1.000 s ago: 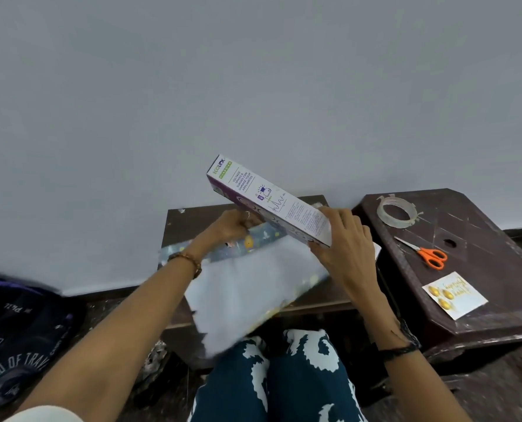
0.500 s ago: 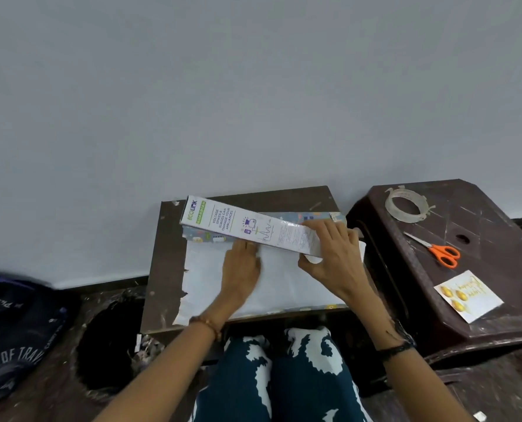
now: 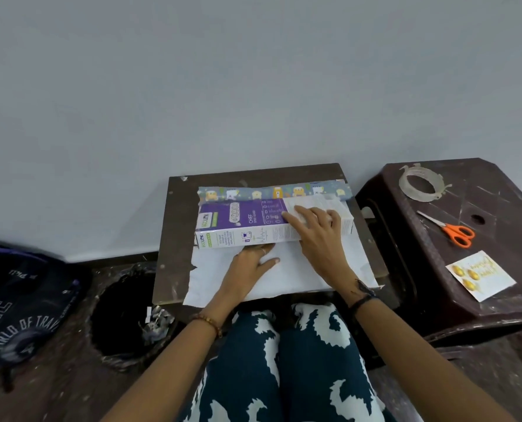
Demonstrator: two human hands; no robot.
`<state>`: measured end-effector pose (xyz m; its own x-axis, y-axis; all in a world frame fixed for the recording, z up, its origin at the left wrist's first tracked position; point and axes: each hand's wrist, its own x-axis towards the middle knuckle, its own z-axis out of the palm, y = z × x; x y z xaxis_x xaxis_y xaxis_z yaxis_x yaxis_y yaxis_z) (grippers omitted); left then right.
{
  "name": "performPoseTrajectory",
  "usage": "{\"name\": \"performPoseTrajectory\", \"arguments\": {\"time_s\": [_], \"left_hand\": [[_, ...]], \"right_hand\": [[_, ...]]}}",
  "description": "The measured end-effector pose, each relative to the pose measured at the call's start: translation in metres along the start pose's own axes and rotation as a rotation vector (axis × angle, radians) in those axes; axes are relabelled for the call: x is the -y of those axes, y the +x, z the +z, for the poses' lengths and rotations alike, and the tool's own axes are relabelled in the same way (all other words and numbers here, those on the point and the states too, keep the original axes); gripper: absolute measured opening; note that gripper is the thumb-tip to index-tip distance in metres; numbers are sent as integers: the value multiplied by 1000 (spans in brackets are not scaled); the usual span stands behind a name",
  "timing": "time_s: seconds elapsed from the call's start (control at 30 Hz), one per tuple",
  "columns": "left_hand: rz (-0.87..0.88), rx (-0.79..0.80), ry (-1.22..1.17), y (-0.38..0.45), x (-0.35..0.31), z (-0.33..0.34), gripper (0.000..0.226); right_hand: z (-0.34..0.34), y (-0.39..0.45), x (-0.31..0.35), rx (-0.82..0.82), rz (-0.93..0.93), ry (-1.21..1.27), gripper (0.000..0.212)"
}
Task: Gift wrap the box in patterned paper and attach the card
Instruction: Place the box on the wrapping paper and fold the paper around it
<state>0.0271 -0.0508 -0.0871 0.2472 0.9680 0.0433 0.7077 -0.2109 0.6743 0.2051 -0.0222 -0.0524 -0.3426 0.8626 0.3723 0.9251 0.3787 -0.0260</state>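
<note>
Cardboard box [image 3: 247, 222] – long, purple/white – on white-backed paper [image 3: 287, 269]; right hand [image 3: 317, 229] & left hand [image 3: 250, 266] flat, fingers straight.

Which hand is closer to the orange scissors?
The right hand. It rests flat on the box's right end, on the side toward the scissors on the neighbouring stool. The left hand lies on the white paper, farther left.
</note>
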Motion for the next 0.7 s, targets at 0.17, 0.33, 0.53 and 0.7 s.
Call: {"name": "performPoseTrajectory", "arguments": {"time_s": [0.17,0.33,0.53,0.7], "left_hand": [[-35,80,37,1,-6,-6,54],[-72,378,107,-1,-21,-18,71],[-2,682,329,-11,-40,-30,87],[107,717,555,-27,-50,-27,59]], "right_hand": [[5,10,5,135,54,-10,81],[9,7,7,201,90,-2,83],[-6,1,6,349,39,5,77],[-19,1,13,413,58,11,76]]}}
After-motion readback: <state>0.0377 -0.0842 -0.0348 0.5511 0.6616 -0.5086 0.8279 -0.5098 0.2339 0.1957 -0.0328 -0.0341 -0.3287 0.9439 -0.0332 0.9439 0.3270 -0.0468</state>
